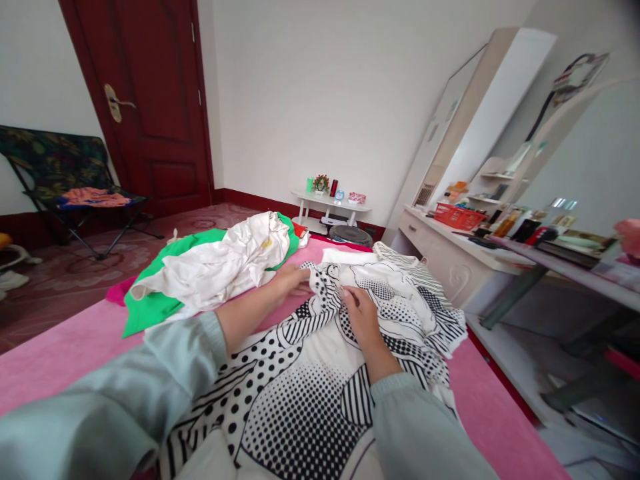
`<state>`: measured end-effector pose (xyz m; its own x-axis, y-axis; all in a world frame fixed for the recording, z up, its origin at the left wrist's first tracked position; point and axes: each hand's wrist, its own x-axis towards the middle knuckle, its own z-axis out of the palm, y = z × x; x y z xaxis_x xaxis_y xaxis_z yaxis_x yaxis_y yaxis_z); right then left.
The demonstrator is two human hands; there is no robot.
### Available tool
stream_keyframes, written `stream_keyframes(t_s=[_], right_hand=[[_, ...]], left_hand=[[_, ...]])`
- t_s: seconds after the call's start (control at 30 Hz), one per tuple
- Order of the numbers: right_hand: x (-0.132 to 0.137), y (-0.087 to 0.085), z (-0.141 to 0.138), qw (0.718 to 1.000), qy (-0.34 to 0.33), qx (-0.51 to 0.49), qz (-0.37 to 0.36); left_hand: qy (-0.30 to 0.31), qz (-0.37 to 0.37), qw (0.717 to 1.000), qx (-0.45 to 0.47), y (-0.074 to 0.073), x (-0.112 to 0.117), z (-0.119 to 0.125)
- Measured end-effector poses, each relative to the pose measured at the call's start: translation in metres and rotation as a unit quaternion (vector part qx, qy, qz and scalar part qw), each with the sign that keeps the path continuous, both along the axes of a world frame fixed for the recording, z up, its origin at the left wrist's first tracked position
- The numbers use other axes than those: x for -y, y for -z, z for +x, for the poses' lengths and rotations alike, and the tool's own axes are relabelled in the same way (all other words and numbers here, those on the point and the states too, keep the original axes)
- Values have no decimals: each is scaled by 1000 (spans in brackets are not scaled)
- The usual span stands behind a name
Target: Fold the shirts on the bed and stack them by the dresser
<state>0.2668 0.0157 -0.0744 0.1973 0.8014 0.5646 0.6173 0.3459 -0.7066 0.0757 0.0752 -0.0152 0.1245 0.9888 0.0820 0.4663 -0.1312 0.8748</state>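
A black-and-white patterned garment with dots and stripes is spread over the pink bed cover in front of me. My left hand rests on its far edge, fingers pinched on the fabric. My right hand grips a fold of the same garment a little nearer to me. Both my sleeves are pale green. A crumpled heap of white and green clothes lies to the left of my left hand.
A dark red door and a folding chair stand at the back left. A small white shelf table sits by the far wall. A dressing table with a red basket and bottles runs along the right.
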Motion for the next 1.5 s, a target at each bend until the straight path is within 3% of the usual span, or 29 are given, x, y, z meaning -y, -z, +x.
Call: stream_keyframes(t_s=[0.1, 0.2, 0.27, 0.33, 0.4, 0.47, 0.53, 0.6, 0.73, 0.8, 0.87, 0.97, 1.07, 1.2, 1.33, 1.5], right_hand=[[0, 0, -1, 1000, 6, -3, -3], [1, -1, -3, 1000, 2, -2, -12], [1, -1, -3, 1000, 2, -4, -18], [0, -1, -3, 1000, 4, -6, -23], [0, -1, -2, 1000, 1, -8, -26], [0, -1, -2, 1000, -3, -11, -25], [-1, -1, -1, 1000, -8, -10, -23], [-1, 0, -2, 1000, -9, -8, -21], [0, -1, -2, 1000, -11, 4, -23], [0, -1, -1, 1000, -15, 6, -24], [0, -1, -1, 999, -19, 3, -25], [0, -2, -2, 999, -23, 5, -38], [0, -3, -5, 997, -10, 31, -72], [-9, -10, -8, 982, 30, 144, -123], [-51, -28, 0, 957, 45, 218, -184], [-129, -49, 3, 952, 70, 269, -129]], left_hand=[[-20, -12, 1000, -17, -38, -36, -20], [-99, 22, 993, -60, -78, -78, -40], [-155, 70, 981, -95, -95, -101, -50], [-193, 118, 966, -123, -99, -114, -54], [-213, 153, 955, -140, -89, -116, -51], [-206, 198, 945, -158, -71, -109, -42], [-147, 273, 930, -197, -48, -95, -28], [-49, 337, 909, -241, -23, -78, -12], [121, 289, 901, -299, 25, -45, 17], [143, 262, 900, -319, 44, -33, 26], [122, 268, 898, -326, 58, -25, 29], [86, 290, 894, -330, 66, -20, 29], [88, 293, 895, -324, 66, -22, 27], [85, 283, 905, -305, 65, -25, 26], [81, 270, 914, -291, 63, -26, 26], [81, 267, 918, -283, 58, -24, 24]])
